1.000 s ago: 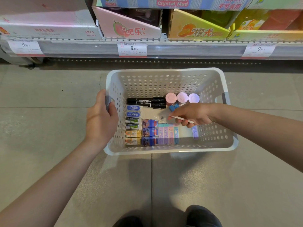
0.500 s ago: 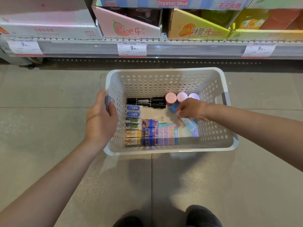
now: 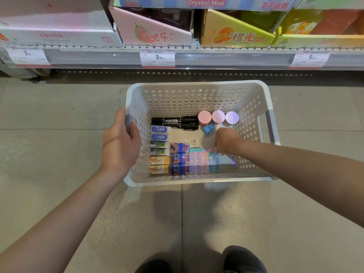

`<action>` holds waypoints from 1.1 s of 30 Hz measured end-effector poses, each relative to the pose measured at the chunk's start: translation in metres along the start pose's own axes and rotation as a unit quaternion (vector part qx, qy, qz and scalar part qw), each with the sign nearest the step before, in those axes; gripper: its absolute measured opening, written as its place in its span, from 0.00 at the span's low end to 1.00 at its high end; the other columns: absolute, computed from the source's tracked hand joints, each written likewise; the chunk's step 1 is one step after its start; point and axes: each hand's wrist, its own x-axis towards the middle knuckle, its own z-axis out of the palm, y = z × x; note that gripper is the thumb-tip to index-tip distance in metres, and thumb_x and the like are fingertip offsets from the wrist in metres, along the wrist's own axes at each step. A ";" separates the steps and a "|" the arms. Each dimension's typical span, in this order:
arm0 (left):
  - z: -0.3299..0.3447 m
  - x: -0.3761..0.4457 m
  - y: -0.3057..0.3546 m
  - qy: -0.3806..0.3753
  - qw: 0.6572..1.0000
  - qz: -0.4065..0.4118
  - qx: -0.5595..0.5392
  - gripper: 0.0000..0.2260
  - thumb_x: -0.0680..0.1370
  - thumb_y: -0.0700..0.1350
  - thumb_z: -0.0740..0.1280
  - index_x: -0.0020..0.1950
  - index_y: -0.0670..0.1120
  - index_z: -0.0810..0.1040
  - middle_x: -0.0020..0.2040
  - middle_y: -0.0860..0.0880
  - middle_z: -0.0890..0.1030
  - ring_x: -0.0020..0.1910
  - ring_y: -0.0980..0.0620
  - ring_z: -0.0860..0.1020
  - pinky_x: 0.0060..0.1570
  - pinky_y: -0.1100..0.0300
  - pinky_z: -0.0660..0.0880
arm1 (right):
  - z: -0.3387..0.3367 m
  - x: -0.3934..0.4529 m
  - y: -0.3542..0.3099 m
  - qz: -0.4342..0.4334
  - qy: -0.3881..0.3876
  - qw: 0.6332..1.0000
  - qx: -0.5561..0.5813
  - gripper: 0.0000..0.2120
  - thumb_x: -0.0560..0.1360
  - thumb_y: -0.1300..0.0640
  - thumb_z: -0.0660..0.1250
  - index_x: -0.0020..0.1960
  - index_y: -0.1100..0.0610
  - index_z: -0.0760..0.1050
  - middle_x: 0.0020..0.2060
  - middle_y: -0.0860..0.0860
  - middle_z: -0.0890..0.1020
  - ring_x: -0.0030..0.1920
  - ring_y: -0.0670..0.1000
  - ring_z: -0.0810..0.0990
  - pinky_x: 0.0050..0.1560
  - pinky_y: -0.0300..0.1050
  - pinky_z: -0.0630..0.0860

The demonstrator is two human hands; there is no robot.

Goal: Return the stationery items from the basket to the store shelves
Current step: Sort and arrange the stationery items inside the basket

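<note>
I hold a white perforated basket (image 3: pixel 187 99) above the floor, with my left hand (image 3: pixel 120 142) gripping its left handle. My right hand (image 3: pixel 226 140) reaches down inside it, its back toward me. Its fingers rest on the tops of the teal packs (image 3: pixel 214 162) at the end of a pastel pack row (image 3: pixel 199 161); the grip is hidden. Also in the basket are black markers (image 3: pixel 175 123), three round pastel tubs (image 3: pixel 217 116), a small blue item (image 3: pixel 207 129), a column of erasers (image 3: pixel 159 148), dark blue packs (image 3: pixel 179 158) and a lone lilac pack (image 3: pixel 233 160).
The store shelf edge (image 3: pixel 226 58) runs across the top with price tags (image 3: pixel 157 58). A pink display box (image 3: pixel 153 30) and a yellow-orange one (image 3: pixel 236 32) stand on it. Grey tiled floor lies below, with my shoes (image 3: pixel 244 261) at the bottom.
My right hand, which held a teal pack above the basket floor, has gone down to the pastel row. A second teal pack now stands in that row. The left hand has not moved.
</note>
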 end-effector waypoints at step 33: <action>0.000 0.000 0.000 -0.006 1.000 -0.013 -0.006 0.17 0.81 0.43 0.57 0.70 0.44 0.64 0.43 0.43 0.78 0.37 0.44 0.75 0.37 0.49 0.74 | 0.012 -0.008 0.003 -0.001 0.004 0.973 -0.231 0.13 0.76 0.63 0.59 0.60 0.61 0.74 0.53 0.55 0.80 0.54 0.55 0.80 0.41 0.44 0.74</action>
